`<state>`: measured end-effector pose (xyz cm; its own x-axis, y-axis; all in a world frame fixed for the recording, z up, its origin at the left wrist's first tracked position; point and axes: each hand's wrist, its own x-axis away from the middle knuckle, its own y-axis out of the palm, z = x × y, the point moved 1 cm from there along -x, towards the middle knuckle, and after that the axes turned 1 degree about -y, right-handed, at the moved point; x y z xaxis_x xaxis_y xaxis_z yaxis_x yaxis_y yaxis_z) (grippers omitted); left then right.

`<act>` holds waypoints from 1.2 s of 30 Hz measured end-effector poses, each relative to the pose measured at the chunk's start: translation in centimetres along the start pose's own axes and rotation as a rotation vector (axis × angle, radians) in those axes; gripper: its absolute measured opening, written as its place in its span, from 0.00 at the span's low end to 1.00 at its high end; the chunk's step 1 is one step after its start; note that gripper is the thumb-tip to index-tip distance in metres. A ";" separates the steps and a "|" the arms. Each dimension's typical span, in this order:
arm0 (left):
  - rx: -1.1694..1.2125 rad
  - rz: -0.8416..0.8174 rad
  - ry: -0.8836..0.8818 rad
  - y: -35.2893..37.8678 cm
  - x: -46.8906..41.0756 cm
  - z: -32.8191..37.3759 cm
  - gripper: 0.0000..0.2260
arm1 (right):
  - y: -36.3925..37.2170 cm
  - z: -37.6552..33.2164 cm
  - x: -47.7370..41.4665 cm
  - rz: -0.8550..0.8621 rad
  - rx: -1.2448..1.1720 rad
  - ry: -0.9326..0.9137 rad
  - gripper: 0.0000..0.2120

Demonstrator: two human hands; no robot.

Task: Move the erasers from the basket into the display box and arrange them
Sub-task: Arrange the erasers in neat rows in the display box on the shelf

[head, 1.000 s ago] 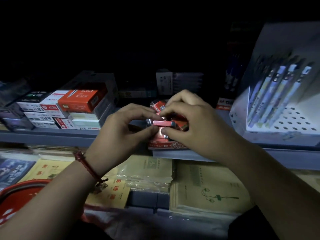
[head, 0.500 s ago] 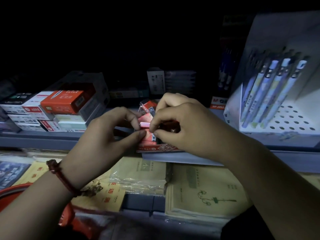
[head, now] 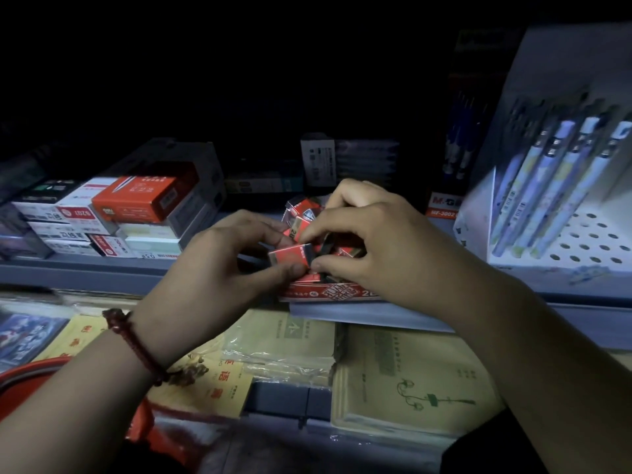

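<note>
Red-wrapped eraser (head: pixel 289 256) held just above display box (head: pixel 328 292), box at front edge of shelf (head: pixel 102 268). Long axis roughly left-right, dark end toward right. Left hand (head: pixel 219 268) pinches it, thumb below; right hand (head: pixel 376 248) curled, fingertips pinching dark end. Other erasers (head: pixel 301 208) jumbled in box, mostly hidden behind hands. Stacked boxes (head: pixel 136 200) left, pen display (head: pixel 547 200) right, notebooks (head: pixel 410 388) below. Red basket (head: pixel 30 371) cut off lower left. Shelf back too dark to read.
</note>
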<state>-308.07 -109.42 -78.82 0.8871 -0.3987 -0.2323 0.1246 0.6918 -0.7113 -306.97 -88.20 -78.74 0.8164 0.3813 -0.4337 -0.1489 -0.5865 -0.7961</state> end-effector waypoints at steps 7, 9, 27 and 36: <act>0.156 0.059 -0.083 0.1 -0.2 -0.4 0.11 | -0.1 0.3 0.4 0.013 -0.064 0.026 0.14; 0.197 0.113 -0.074 0.1 -0.3 -0.3 0.11 | 0.0 0.3 0.4 0.021 -0.075 0.027 0.14; 0.330 0.135 -0.017 -0.4 -0.8 -0.6 0.09 | -0.4 0.2 0.3 -0.029 -0.138 0.047 0.10; 0.346 0.119 -0.114 -0.2 -0.9 -0.9 0.08 | -0.4 -0.1 -0.1 -0.151 -0.092 0.102 0.10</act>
<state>-309.30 -109.73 -79.02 0.9457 -0.2478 -0.2106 0.1437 0.8993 -0.4130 -306.96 -88.03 -78.32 0.8788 0.3978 -0.2636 0.0269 -0.5928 -0.8049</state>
